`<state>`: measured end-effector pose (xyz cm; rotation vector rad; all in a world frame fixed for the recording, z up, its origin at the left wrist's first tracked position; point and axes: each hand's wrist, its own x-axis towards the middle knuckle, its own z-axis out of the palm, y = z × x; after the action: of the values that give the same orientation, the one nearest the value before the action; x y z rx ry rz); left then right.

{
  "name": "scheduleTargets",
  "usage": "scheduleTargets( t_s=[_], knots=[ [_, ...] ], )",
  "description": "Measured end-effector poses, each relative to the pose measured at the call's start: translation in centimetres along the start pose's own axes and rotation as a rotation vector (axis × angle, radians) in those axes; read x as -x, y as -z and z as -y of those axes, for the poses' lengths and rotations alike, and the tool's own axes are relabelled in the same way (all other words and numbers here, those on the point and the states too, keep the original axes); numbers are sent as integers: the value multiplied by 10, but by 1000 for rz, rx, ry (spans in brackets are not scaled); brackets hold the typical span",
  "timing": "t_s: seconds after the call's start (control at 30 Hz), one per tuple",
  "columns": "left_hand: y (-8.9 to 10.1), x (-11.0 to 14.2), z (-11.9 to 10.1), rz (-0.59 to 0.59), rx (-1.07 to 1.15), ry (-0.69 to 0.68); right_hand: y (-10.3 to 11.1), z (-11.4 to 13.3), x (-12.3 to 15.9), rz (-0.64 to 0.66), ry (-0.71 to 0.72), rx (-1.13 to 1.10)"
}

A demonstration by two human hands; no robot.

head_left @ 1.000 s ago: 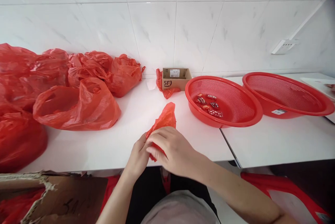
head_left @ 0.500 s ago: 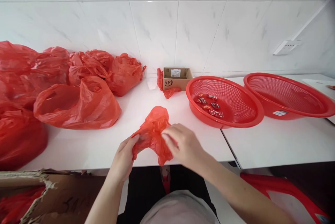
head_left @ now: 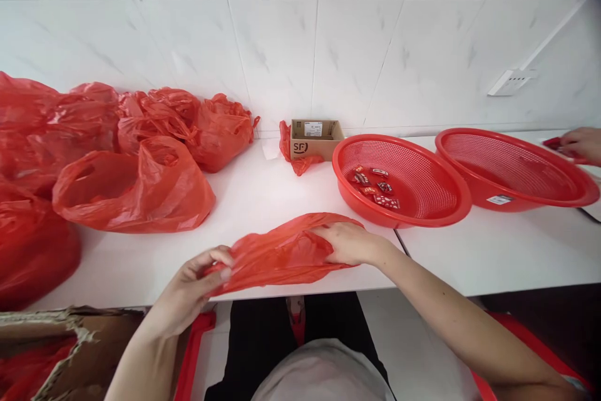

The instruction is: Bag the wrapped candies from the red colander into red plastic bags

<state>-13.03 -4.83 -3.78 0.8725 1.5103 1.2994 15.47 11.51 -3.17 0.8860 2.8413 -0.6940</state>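
A thin red plastic bag [head_left: 282,254] is stretched sideways over the front edge of the white table. My left hand [head_left: 197,279] pinches its left end between thumb and fingers. At the opposite end, my right hand [head_left: 350,241] grips the bag near its mouth, with the fingertips partly covered by the film. Just beyond my right hand, a red perforated basket [head_left: 436,197] contains several small wrapped snacks [head_left: 370,185]. Left of the stretched bag, a larger open red bag [head_left: 178,201] rests on the table.
Several full red bags [head_left: 84,116] line the wall at left. A small cardboard box [head_left: 312,149] stands at the back; a second red basket [head_left: 516,191] is at right. Another person's hand [head_left: 585,141] shows beyond it. A torn carton [head_left: 103,351] sits low at left.
The crumpled bag has been spread out lengthwise as my hands moved apart, left hand leftward and right hand rightward. Another person's hand has come into view at far right.
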Motion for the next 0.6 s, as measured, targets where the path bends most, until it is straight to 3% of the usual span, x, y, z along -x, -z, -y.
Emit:
scheduleTargets(
  t_s=[0.07,0.13,0.27,0.37,0.47,0.6],
  knots=[
    [-8,1,7,134,-368,-53,-1,0,0,37,-11,18],
    [-22,2,10,189,-683,-98,-5,0,-1,62,1,46],
    [-54,0,13,100,-1121,-446,-13,2,-3,107,30,108],
    [-75,-8,16,76,-1249,-629,-15,6,-4,132,66,121],
    [-90,-19,22,149,-1310,-519,-18,12,-2,84,115,108],
    [-89,-36,25,102,-1373,-414,-24,19,9,-85,167,191]
  ],
)
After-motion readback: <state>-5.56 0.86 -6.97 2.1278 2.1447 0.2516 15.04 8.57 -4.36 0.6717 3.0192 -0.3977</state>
